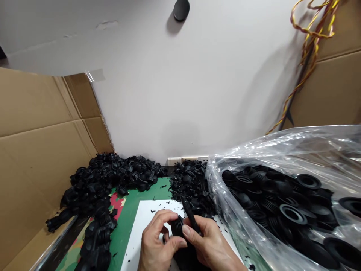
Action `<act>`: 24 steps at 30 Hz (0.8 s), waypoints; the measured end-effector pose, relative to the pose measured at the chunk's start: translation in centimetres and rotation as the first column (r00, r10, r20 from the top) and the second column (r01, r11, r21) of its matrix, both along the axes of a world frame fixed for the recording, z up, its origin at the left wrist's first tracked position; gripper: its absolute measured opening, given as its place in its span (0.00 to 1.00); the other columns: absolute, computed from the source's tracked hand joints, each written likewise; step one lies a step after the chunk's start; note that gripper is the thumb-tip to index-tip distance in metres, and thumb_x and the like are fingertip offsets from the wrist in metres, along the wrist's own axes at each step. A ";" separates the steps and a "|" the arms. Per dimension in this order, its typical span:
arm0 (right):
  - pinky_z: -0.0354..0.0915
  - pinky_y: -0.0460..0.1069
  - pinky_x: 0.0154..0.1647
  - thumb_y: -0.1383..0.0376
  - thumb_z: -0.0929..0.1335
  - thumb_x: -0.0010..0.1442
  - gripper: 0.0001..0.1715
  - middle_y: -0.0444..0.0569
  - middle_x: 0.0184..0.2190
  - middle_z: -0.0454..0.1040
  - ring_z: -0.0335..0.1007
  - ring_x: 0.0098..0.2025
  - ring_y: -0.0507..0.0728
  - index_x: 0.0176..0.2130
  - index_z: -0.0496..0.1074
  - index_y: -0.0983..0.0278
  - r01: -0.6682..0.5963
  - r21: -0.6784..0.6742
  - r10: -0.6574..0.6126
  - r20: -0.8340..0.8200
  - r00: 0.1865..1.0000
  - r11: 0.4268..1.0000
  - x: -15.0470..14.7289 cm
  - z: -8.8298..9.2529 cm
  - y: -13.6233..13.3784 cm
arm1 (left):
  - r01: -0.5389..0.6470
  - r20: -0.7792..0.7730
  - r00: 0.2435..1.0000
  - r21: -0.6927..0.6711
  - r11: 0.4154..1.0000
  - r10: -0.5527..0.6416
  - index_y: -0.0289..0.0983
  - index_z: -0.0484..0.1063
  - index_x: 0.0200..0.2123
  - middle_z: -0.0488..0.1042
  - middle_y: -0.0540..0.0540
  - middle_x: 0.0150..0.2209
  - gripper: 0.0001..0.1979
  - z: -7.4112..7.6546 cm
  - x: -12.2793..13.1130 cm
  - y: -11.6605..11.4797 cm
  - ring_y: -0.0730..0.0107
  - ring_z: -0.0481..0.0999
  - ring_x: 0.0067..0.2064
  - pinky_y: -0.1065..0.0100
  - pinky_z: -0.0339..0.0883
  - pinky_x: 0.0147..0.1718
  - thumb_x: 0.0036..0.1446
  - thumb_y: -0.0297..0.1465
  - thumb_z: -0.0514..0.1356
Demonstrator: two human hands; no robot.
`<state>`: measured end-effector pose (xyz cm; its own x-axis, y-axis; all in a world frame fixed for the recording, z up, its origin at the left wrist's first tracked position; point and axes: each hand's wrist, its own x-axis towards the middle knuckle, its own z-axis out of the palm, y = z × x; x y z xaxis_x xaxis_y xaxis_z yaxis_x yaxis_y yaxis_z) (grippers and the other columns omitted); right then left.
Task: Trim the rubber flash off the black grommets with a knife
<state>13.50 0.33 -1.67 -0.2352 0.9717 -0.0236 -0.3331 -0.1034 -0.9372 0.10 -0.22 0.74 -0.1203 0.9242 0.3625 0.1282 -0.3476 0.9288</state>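
My left hand [158, 241] grips a small black ribbed rubber bellows [177, 227] between thumb and fingers. My right hand [209, 241] is closed round a slim black pen-shaped tool [190, 214], which slants up to the left; its working end is hard to make out. The right thumb presses against the bellows' side. Below the hands, more black material shows, partly hidden by the fingers. Under them lies a white sheet [143, 214] scattered with small black scraps.
Black rubber pieces pile up [121, 173] at the back left, and shreds heap [190, 184] behind the sheet. A clear plastic bag [254, 154] of flanged bellows [293, 214] stands right. Cardboard [42, 131] walls the left side; twisted wires [303, 75] hang upper right.
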 end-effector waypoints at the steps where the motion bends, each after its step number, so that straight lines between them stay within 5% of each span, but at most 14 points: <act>1: 0.59 0.44 0.26 0.46 0.73 0.43 0.26 0.45 0.25 0.67 0.62 0.28 0.53 0.27 0.71 0.67 0.014 0.009 -0.014 -0.010 1.000 1.000 0.0 -0.1 0.0 | 0.010 -0.002 1.000 0.012 1.000 -0.010 0.42 0.81 0.30 0.79 0.45 0.35 0.14 0.0 -0.1 0.0 0.58 0.74 0.36 0.71 0.65 0.25 0.34 0.25 0.70; 7: 0.56 0.44 0.22 0.47 0.74 0.40 0.26 0.43 0.21 0.66 0.59 0.23 0.50 0.26 0.72 0.67 0.020 -0.051 -0.022 -0.036 0.999 0.998 -0.1 0.2 -0.2 | 0.038 -0.103 0.994 -0.067 0.997 -0.045 0.42 0.81 0.31 0.79 0.45 0.37 0.15 -0.1 -0.8 0.3 0.62 0.75 0.32 0.71 0.66 0.24 0.35 0.25 0.70; 14: 0.44 0.42 0.14 0.43 0.74 0.36 0.31 0.34 0.11 0.53 0.44 0.13 0.44 0.25 0.71 0.67 0.039 -0.166 -0.043 -0.025 0.999 0.985 -0.3 -0.3 0.0 | 0.163 -0.001 0.986 -0.122 0.979 -0.164 0.42 0.81 0.32 0.79 0.46 0.36 0.14 0.3 -0.8 0.2 0.63 0.74 0.35 0.72 0.67 0.29 0.38 0.23 0.68; 20: 0.36 0.42 0.10 0.40 0.74 0.28 0.34 0.30 0.06 0.47 0.37 0.09 0.41 0.17 0.63 0.63 0.024 -0.283 -0.051 -0.090 0.995 0.959 -0.2 0.9 -0.1 | 0.233 0.168 0.967 -0.284 0.930 -0.191 0.36 0.80 0.29 0.74 0.52 0.19 0.12 0.4 -0.8 0.7 0.75 0.67 0.19 0.75 0.61 0.19 0.35 0.23 0.68; 24: 0.36 0.42 0.12 0.43 0.75 0.32 0.31 0.30 0.07 0.48 0.37 0.11 0.41 0.18 0.63 0.64 0.058 -0.290 -0.086 -0.086 0.993 0.955 0.0 2.2 -0.5 | 0.183 0.149 0.979 -0.309 0.933 -0.142 0.35 0.78 0.27 0.70 0.55 0.15 0.11 0.6 -0.8 0.8 0.78 0.64 0.18 0.77 0.59 0.18 0.34 0.22 0.67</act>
<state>13.52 -0.18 0.49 -0.1798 0.9419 -0.2837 -0.4370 -0.3348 -0.8348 -0.70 0.63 1.35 0.0168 0.9992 0.0370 -0.0262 -0.0365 0.9990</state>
